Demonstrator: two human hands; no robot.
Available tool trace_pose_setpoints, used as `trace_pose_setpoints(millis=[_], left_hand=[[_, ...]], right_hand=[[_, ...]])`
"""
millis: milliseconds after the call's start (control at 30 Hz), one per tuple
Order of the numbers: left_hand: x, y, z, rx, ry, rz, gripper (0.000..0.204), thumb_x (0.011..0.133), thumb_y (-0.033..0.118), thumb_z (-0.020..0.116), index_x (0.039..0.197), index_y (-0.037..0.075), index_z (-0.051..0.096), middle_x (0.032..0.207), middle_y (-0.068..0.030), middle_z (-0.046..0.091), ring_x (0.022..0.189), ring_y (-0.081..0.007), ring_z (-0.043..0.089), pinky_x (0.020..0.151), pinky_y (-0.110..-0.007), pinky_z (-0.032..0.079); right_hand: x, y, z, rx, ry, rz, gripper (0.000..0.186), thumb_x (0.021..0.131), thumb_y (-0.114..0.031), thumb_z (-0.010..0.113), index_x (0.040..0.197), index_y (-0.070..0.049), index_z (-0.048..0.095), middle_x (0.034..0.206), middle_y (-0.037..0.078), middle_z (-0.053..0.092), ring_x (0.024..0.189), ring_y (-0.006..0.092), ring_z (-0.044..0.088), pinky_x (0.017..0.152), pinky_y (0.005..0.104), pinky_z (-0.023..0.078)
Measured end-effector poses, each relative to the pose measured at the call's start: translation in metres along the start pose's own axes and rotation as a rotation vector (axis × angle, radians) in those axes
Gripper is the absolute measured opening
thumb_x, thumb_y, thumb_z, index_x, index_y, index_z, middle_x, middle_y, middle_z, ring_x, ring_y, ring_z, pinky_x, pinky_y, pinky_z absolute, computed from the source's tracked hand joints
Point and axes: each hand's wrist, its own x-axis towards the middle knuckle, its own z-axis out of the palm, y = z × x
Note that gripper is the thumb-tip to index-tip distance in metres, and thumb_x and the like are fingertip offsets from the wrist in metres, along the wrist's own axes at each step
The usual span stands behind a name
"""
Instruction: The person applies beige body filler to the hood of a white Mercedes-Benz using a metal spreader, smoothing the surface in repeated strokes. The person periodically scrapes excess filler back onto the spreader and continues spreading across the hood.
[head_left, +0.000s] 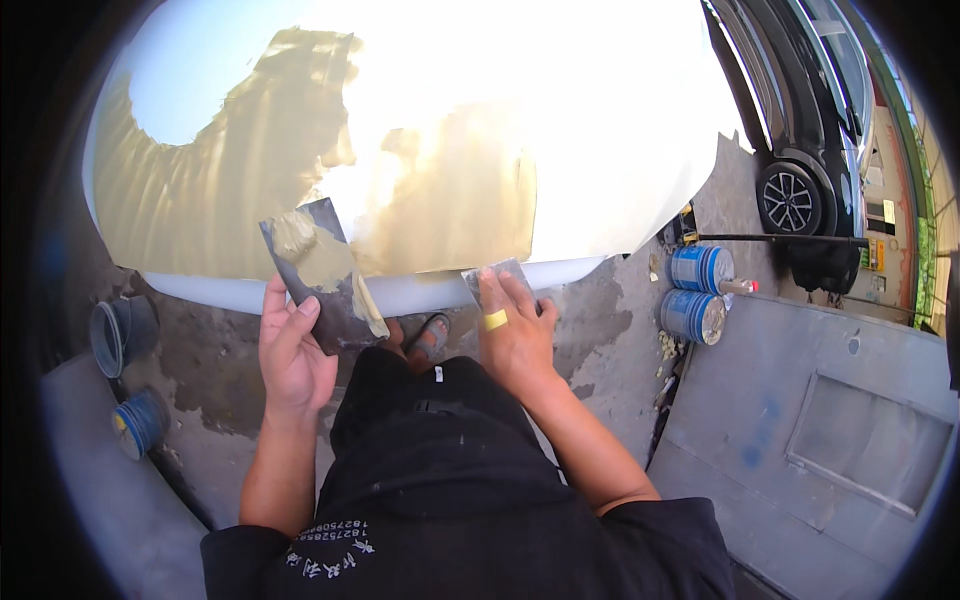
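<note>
My left hand (298, 345) grips a dark, flat putty board (345, 315) by its lower left side. A lump of beige putty (297, 236) sits on the board's upper end, and more is smeared down its right edge. In my right hand (515, 328) is a thin grey scraper (512, 268), pinched with the fingers laid over its face. A yellow band wraps one finger. The scraper is at the near edge of a large white panel (610, 170); whether it touches cannot be made out. Beige putty (215, 205) coats the panel's left and middle in broad streaks.
Blue and white cans (692, 315) stand on the right, beside a grey metal door (800, 400). A dark bucket (108, 338) and another blue can (142, 424) are on the left. Behind at far right is a black car (810, 130). My sandalled foot (430, 338) shows below the panel.
</note>
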Motion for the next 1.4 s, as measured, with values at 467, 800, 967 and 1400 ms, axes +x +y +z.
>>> trace_pose_setpoints(millis=[467, 800, 967, 1400], left_hand=[[-0.001, -0.001, 0.002, -0.013, -0.024, 0.001, 0.051, 0.093, -0.002, 0.049, 0.142, 0.002, 0.036, 0.133, -0.0149, 0.055, 0.123, -0.0236, 0.056, 0.108, -0.041, 0.043], [-0.005, 0.000, -0.006, -0.006, 0.040, -0.010, 0.049, 0.093, -0.001, 0.050, 0.141, 0.002, 0.037, 0.132, -0.0139, 0.056, 0.122, -0.0229, 0.056, 0.107, -0.040, 0.044], [0.001, -0.005, -0.003, -0.007, 0.016, -0.029, 0.049, 0.094, -0.001, 0.051, 0.141, 0.003, 0.038, 0.133, -0.0139, 0.055, 0.123, -0.0230, 0.056, 0.107, -0.040, 0.044], [-0.001, -0.009, 0.008, 0.008, -0.042, -0.039, 0.050, 0.093, -0.001, 0.050, 0.142, 0.003, 0.037, 0.134, -0.0141, 0.055, 0.124, -0.0236, 0.055, 0.108, -0.041, 0.043]], right_hand=[[0.168, 0.066, -0.082, 0.032, -0.056, 0.139, 0.054, 0.090, -0.014, 0.052, 0.142, -0.002, 0.047, 0.130, 0.019, 0.060, 0.131, 0.0317, 0.047, 0.098, 0.0535, 0.035], [0.121, 0.041, -0.082, 0.018, -0.252, 0.072, 0.058, 0.087, -0.011, 0.056, 0.143, -0.003, 0.045, 0.119, 0.016, 0.066, 0.123, 0.0328, 0.054, 0.095, 0.0504, 0.039], [0.038, 0.045, -0.046, 0.041, -0.110, 0.032, 0.056, 0.084, -0.006, 0.056, 0.140, -0.002, 0.048, 0.117, 0.012, 0.066, 0.121, 0.0300, 0.055, 0.088, 0.0511, 0.038], [-0.005, 0.034, -0.046, 0.072, -0.034, 0.128, 0.055, 0.085, -0.010, 0.060, 0.139, -0.004, 0.048, 0.133, 0.010, 0.059, 0.126, 0.0294, 0.052, 0.094, 0.0567, 0.036]])
